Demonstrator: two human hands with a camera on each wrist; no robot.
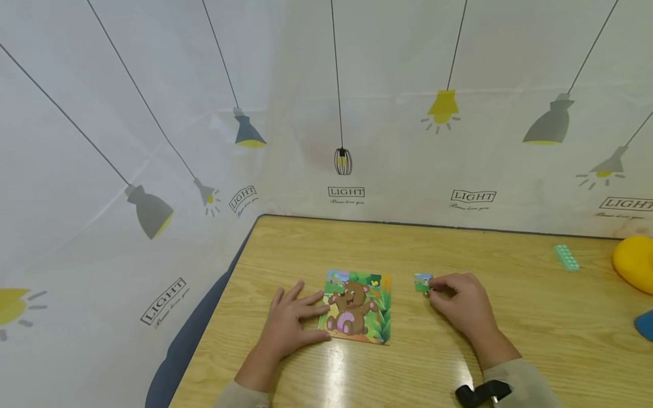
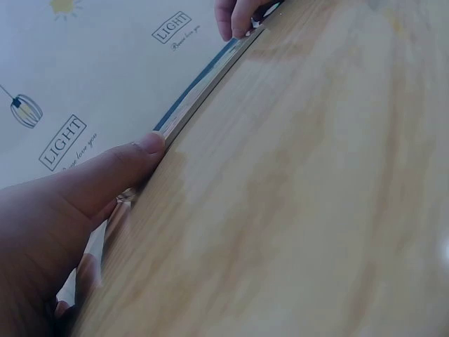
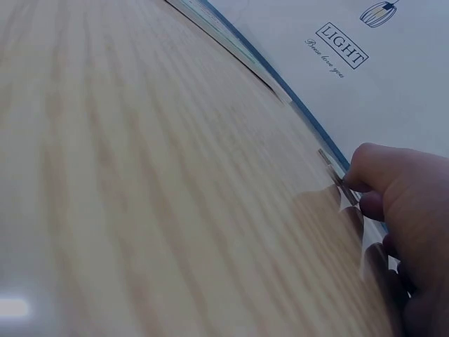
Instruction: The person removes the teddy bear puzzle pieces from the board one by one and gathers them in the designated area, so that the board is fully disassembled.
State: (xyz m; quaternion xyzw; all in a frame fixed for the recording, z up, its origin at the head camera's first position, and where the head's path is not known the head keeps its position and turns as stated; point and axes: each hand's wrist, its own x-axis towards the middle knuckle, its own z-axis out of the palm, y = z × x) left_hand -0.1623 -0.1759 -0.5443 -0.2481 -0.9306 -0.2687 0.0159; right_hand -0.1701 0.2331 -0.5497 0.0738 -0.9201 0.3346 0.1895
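Note:
A square bear jigsaw puzzle (image 1: 355, 309) lies flat on the wooden table, showing a brown bear among green leaves. My left hand (image 1: 289, 322) is spread at its left side, fingertips and thumb resting along that edge. In the left wrist view the left thumb (image 2: 149, 143) touches the puzzle's thin side. To the right of the puzzle, my right hand (image 1: 465, 305) pinches a small jigsaw piece (image 1: 422, 281) by its right side between thumb and index finger. This piece has blue and green print and sits close over the table. The right wrist view shows it nearly edge-on.
A mint-green toy brick (image 1: 566, 258) lies on the table (image 1: 285, 243) at the far right. Beyond it are a rounded yellow object (image 1: 636, 263) and a blue object (image 1: 645, 325), both cut off by the frame. A lamp-patterned wall covering (image 1: 403, 158) borders the table's back and left.

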